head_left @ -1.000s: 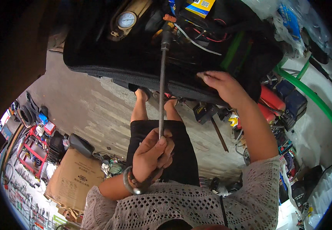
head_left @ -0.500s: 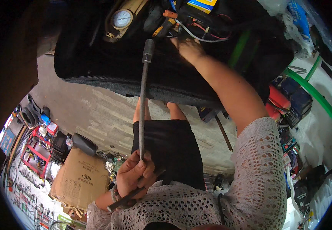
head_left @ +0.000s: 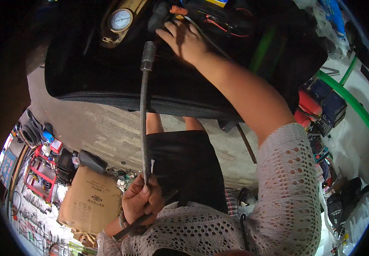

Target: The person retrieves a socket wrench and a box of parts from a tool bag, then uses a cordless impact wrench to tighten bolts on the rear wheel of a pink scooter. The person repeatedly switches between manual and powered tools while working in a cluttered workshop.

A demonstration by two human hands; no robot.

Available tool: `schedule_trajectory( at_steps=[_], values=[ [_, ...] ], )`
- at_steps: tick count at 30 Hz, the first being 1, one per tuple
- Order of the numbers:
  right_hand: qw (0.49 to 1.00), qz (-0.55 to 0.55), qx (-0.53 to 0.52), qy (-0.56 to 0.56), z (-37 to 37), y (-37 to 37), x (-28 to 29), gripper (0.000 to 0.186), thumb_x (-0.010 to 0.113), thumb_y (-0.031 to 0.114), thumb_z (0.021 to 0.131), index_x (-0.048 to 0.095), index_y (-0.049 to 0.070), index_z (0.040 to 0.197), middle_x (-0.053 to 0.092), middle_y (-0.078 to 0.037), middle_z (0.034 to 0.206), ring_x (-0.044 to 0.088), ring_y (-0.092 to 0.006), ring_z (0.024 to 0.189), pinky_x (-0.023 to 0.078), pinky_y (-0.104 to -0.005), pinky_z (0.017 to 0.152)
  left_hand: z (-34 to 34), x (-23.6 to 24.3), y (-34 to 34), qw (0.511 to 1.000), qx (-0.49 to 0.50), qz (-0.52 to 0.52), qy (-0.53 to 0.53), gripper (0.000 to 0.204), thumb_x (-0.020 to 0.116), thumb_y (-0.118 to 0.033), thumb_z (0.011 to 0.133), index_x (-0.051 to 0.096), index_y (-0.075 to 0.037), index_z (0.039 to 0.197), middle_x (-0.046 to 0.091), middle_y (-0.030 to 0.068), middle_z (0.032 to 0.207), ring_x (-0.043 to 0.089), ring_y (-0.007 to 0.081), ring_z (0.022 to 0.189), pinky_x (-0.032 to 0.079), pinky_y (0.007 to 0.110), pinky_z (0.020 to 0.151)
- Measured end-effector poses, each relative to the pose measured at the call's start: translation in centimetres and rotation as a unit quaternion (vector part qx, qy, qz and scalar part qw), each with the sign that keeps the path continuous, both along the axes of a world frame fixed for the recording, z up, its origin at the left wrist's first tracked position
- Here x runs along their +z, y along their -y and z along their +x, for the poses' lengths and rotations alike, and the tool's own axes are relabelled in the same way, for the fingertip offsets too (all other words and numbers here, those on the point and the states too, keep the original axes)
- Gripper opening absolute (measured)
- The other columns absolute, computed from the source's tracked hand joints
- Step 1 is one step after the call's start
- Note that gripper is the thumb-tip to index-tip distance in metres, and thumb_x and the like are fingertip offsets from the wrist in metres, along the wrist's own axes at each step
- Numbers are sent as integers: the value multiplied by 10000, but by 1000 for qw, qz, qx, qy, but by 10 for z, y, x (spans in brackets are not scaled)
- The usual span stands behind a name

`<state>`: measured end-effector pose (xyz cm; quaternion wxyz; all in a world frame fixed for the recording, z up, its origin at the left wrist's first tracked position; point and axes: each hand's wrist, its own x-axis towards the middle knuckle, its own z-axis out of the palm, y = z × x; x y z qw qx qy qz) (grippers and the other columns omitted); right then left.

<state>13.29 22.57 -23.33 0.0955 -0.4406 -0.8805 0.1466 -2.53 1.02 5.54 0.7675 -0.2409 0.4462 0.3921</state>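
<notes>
My left hand (head_left: 142, 200) is closed around a long-shafted socket wrench (head_left: 144, 111) low in the view, before my body. Its shaft points up and away, with the metal socket (head_left: 148, 57) at the far end over the open black bag (head_left: 103, 72). A crossbar (head_left: 133, 226) of the same dull metal slants through the grip. Reaching into the bag, my right hand (head_left: 188, 42) has its fingers spread beside an orange-tipped tool (head_left: 178, 10) and a thin cable. I see nothing held in it. Its fingertips partly cover the tools beneath.
A foot pump with a round gauge (head_left: 121, 20) lies in the bag at the upper left. Red and black wires (head_left: 231, 32) lie right of my hand. A cardboard box (head_left: 88, 196) and red rack (head_left: 41, 179) stand at lower left, and a green hose (head_left: 359, 109) curves at right.
My right hand has shifted left and its fingers have spread near the orange-tipped tool. The socket wrench in my left hand has moved left and slightly nearer. The view has shifted a little.
</notes>
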Motion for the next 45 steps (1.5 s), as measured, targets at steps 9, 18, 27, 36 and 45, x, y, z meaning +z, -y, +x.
schedule_trajectory(
  at_steps=[9,18,27,36,45],
  values=[
    [961,-16,200,189,8,21,45,259,472,194,833,582,179,1067,537,-23,1046,516,-192,998,366,-333,927,-3,2,3,1000,-9,-14,-27,208,522,-169,904,477,-37,1058,479,38,618,357,68,401,293,217,380],
    [981,-36,193,0,90,34,58,220,474,203,865,567,77,1020,585,-76,925,544,-210,917,437,-317,844,-8,1,5,1000,-19,2,-12,216,524,-180,904,473,-41,1061,486,35,630,338,65,399,283,212,370],
    [940,-302,-142,70,91,10,45,281,453,178,840,632,74,1030,621,-190,991,601,-350,898,476,-417,810,-4,1,-1,999,-42,1,-31,194,511,-180,908,465,-49,1044,472,28,623,336,67,390,271,211,351],
    [838,-412,-338,-120,149,-91,75,252,568,265,854,660,95,1016,651,-152,937,602,-270,759,484,-395,731,-4,-3,2,998,-49,16,-33,191,492,-173,918,463,-44,1055,450,30,583,333,68,385,267,209,350],
    [968,-161,148,-120,93,-75,142,290,581,152,827,597,2,1075,628,-93,1020,592,-186,930,461,-301,822,0,-1,4,999,-15,15,-31,195,465,-127,923,464,-35,1095,466,48,632,325,67,399,279,205,370]
  ],
)
